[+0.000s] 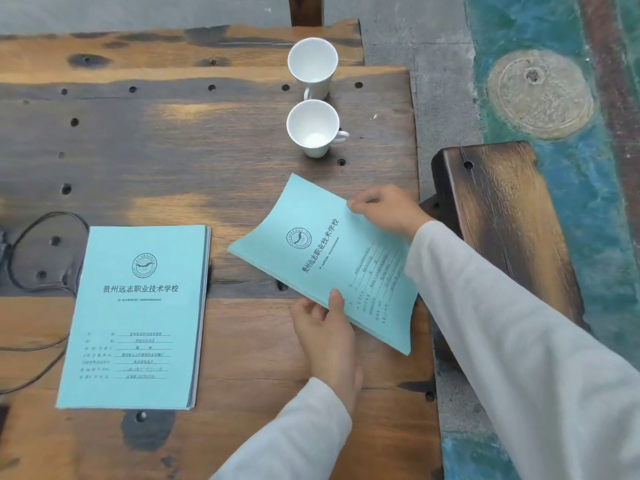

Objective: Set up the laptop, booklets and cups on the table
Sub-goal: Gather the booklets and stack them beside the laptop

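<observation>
Booklet two [322, 261] is up off the counter [207, 161], skewed and bowed — left hand [325, 341] and right hand [384, 209] both pinching its edges. Booklet one [135, 317] lies flat, left. Next, likely: square it alongside and lower it; cups [313, 128] wait beyond.

Both hands, left hand [325, 336] and right hand [386, 207], are holding a tilted booklet [322, 258] above the counter [242, 188], near two cups [313, 98].
</observation>
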`<state>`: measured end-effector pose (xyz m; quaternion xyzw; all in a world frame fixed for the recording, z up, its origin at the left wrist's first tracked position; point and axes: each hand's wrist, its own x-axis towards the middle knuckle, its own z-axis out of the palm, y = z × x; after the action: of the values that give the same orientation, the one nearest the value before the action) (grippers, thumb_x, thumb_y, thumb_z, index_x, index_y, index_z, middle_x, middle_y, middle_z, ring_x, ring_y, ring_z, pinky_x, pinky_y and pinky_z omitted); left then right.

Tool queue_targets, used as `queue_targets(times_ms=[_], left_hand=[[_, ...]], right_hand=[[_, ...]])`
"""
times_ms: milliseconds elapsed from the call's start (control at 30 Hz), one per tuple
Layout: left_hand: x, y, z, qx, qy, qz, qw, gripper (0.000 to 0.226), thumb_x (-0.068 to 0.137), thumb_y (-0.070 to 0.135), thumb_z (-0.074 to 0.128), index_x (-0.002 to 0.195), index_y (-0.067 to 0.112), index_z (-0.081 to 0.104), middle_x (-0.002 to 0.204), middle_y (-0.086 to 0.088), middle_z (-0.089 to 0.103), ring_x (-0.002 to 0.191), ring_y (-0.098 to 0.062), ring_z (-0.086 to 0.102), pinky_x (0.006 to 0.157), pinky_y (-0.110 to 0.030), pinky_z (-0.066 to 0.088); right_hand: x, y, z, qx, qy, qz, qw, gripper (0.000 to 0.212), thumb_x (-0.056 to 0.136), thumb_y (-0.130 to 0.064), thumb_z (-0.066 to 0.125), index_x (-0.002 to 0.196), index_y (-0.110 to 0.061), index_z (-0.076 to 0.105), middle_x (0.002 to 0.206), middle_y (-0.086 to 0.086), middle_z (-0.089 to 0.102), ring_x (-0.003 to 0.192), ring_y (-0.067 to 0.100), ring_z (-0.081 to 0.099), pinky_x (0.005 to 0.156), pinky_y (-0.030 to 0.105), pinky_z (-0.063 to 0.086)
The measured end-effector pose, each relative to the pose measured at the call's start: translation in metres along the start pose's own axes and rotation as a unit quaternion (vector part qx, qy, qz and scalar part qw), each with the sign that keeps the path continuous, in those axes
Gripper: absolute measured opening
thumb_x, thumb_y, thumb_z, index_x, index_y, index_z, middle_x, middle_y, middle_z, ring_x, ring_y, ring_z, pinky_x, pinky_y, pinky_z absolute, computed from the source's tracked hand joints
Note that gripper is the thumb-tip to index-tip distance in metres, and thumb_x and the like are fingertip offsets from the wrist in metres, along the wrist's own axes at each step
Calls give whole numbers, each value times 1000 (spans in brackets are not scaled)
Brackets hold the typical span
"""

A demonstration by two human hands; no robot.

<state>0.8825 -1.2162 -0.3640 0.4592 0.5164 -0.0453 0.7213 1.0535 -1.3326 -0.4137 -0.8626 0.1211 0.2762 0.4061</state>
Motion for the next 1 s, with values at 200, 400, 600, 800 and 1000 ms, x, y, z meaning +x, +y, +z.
queue_targets(times_ms=[200, 400, 600, 800, 1000], left_hand=[[7, 45, -59, 9, -159, 82, 984, 16, 100, 6, 59, 114, 13, 58, 101, -4, 78, 92, -12, 73, 79, -27, 58], [53, 146, -122, 39, -286, 69, 955, 30, 91, 9, 66, 120, 7, 69, 111, -22, 75, 92, -25, 75, 80, -35, 61], [112, 212, -198, 130, -242, 82, 958, 21, 96, 16, 62, 113, 15, 74, 110, -19, 76, 90, -27, 77, 70, -34, 61], [174, 231, -270, 269, -152, 132, 942, 15, 97, 18, 65, 107, 19, 76, 98, -15, 79, 83, -24, 77, 67, -31, 63], [212, 237, -314, 359, -63, 189, 912, 15, 93, 28, 69, 96, 42, 74, 87, 18, 79, 79, -2, 75, 75, -31, 56]], right_hand=[[-23, -5, 27, 59, -35, 10, 998, 30, 84, -46, 74, 90, -17, 76, 97, -2, 77, 93, 22, 71, 87, 33, 56], [-59, -36, 84, 280, -161, 83, 943, 26, 95, -37, 65, 103, -15, 76, 96, 0, 79, 82, 13, 74, 71, 25, 58], [-85, -71, 145, 431, -103, 82, 893, 27, 90, 0, 69, 116, -5, 66, 97, 11, 79, 80, 19, 76, 65, 27, 60], [-104, -116, 217, 359, -17, 70, 930, 31, 86, 3, 72, 113, -5, 58, 97, 19, 75, 79, 29, 73, 76, 45, 60], [-117, -138, 286, 301, 46, 80, 949, 29, 81, -4, 78, 101, -19, 64, 86, 8, 79, 79, 29, 77, 78, 51, 61]])
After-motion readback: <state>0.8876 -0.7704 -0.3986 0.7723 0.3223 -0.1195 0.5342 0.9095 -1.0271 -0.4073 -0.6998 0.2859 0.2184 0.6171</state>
